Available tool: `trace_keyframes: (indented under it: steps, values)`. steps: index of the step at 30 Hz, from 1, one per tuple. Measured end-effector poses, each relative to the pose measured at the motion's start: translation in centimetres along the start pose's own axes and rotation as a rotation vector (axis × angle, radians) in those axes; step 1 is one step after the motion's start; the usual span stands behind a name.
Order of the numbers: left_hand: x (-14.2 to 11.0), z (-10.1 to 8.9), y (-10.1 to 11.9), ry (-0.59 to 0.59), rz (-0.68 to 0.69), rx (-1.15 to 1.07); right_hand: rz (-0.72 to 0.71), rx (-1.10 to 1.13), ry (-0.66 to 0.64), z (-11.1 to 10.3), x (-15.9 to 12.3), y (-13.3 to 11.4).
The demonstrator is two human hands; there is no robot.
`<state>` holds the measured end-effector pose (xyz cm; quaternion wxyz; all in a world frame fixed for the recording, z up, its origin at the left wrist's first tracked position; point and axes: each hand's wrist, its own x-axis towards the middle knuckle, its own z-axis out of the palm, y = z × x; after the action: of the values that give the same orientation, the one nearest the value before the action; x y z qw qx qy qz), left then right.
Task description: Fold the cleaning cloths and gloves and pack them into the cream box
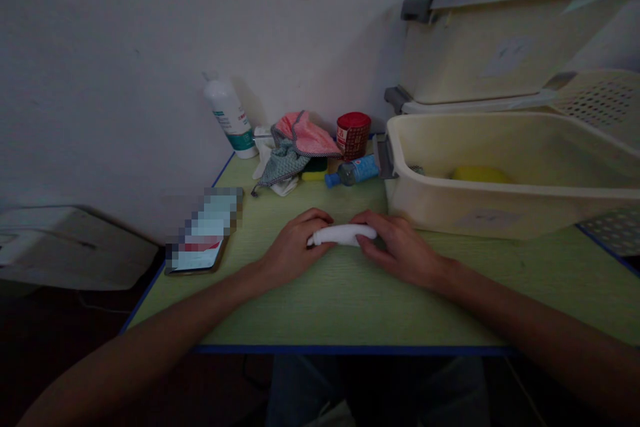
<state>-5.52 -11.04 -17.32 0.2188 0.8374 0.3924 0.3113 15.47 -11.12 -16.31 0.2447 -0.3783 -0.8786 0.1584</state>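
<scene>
A white rolled cloth (343, 235) lies sideways between my two hands, just above or on the green table (330, 307); I cannot tell which. My left hand (303, 240) pinches its left end, where a small narrow tip sticks out. At the other end my right hand (397, 245) grips it, thumb in front and fingers behind. Its exact kind is unclear in the dim light. Beyond the hands lie a clear bottle with a blue cap (353, 171), a yellow and green sponge (315, 169), a pink cloth (307, 133) and a grey-green cloth (283, 163).
To the right stands an open cream bin (480, 210) with a yellow thing (479, 175) inside. Behind it is a lidded bin (465, 60). A red-lidded canister (353, 135) and a white bottle (230, 120) stand by the wall. A phone (205, 230) lies at the left edge.
</scene>
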Motion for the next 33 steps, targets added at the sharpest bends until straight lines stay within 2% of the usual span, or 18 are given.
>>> trace_keyframes:
  steps: [6, 12, 16, 21, 27, 33]
  values:
    - [0.24, -0.77, 0.24, -0.106, -0.289, -0.293, 0.166, 0.313, 0.018, 0.03, 0.16, -0.60]
    - [0.20, -0.67, 0.27, -0.048, -0.376, -0.519, 0.314, 0.674, -0.061, 0.40, 0.47, -0.33]
    - [-0.12, -0.37, 0.44, -0.064, -0.423, -0.659, 0.364, 0.920, -0.143, 0.43, 0.50, -0.30]
    - [-0.41, -0.18, 0.84, -0.056, -0.419, -0.689, 0.342, 0.938, -0.175, 0.06, 0.37, -0.81]
    - [-0.13, -0.19, 1.04, -0.058, -0.487, -0.729, 0.358, 0.942, -0.173, 0.16, 0.32, -0.55]
    - [-0.22, -0.59, 0.84, 0.000, -0.372, -0.517, 0.321, 0.784, -0.206, 0.20, 0.34, -0.65]
